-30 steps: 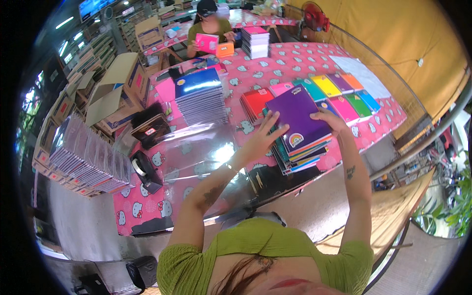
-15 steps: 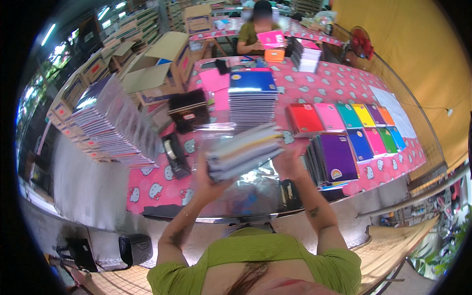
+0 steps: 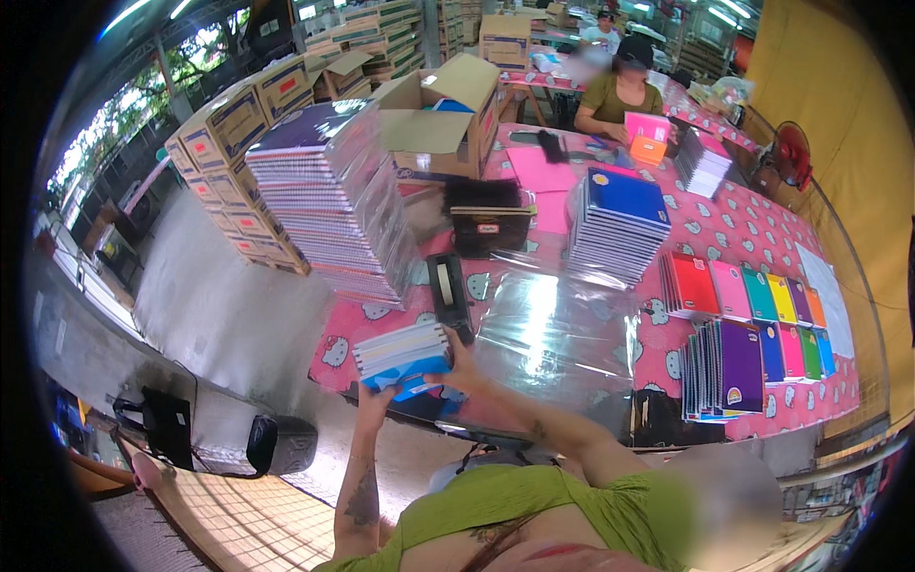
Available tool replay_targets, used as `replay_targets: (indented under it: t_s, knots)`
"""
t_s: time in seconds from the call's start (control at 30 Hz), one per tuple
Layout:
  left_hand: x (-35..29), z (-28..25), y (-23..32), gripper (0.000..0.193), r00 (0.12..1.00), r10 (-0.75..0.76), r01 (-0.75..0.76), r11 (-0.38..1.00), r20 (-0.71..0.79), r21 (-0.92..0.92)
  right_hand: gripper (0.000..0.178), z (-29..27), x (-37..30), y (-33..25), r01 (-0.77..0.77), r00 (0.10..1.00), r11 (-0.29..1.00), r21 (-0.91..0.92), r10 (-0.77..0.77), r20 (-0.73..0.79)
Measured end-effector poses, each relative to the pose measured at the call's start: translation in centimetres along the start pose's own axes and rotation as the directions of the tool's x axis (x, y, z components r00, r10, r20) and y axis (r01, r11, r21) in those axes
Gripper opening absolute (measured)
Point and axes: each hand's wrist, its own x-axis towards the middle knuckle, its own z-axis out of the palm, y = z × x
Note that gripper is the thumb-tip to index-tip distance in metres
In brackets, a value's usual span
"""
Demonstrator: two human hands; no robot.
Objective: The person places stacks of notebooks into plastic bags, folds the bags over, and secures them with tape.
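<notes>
A small stack of spiral notebooks (image 3: 402, 351), with white edges on top and a blue cover toward me, is held over the table's near left edge. My left hand (image 3: 374, 398) grips it from below at its near left side. My right hand (image 3: 463, 370) is closed around its right end. Just beyond stands a black tape dispenser (image 3: 446, 291). To the right, a shiny clear plastic sheet (image 3: 558, 334) lies flat on the table. A tall stack of purple notebooks (image 3: 329, 195), partly wrapped in clear plastic, rises behind the held stack.
Blue notebooks (image 3: 618, 229) are piled beyond the plastic. Rows of coloured notebooks (image 3: 729, 291) and a stack of purple spiral notebooks (image 3: 739, 367) lie at right. An open carton (image 3: 434, 129) stands behind. Across the table, a person (image 3: 620, 100) handles pink and orange notebooks.
My hands have carried the notebook stack left from above the plastic to the table's left edge, turning it blue cover toward me. The view has swung left.
</notes>
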Motion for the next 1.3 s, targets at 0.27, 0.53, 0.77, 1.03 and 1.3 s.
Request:
replay_targets:
  t_s: [0.27, 0.53, 0.77, 1.03, 1.3]
  knots:
    - [0.4, 0.2, 3.3, 0.096, 0.997, 0.075, -0.07, 0.989, 0.03, -0.13, 0.1, 0.9, 1.4, -1.5, 0.042, 0.999, 0.987, -0.155, -0.039, 0.02]
    - [1.2, -2.0, 7.3, 0.082, 0.972, -0.079, 0.036, 0.981, 0.221, 0.19, 0.102, 1.6, 1.0, 0.6, -0.053, 0.999, 0.998, -0.036, 0.054, 0.01]
    - [0.5, 6.0, 16.3, 0.109, 0.855, 0.298, -0.485, 0.173, 0.423, 0.857, 0.102, 1.1, 0.7, 0.9, -0.037, 0.996, 0.998, -0.051, 0.041, 0.077]
    - [2.8, 6.0, 16.7, 0.096, 0.8, 0.143, -0.586, -0.026, 0.583, 0.81, 0.1, 0.1, 1.5, 1.0, -0.128, 0.991, 0.991, -0.041, 0.129, 0.03]
    - [0.6, 6.9, 18.5, 0.071, 0.783, 0.274, -0.611, 0.175, 0.558, 0.772, 0.099, -0.7, 0.7, -9.0, 0.014, 0.997, 0.914, -0.406, 0.019, 0.077]
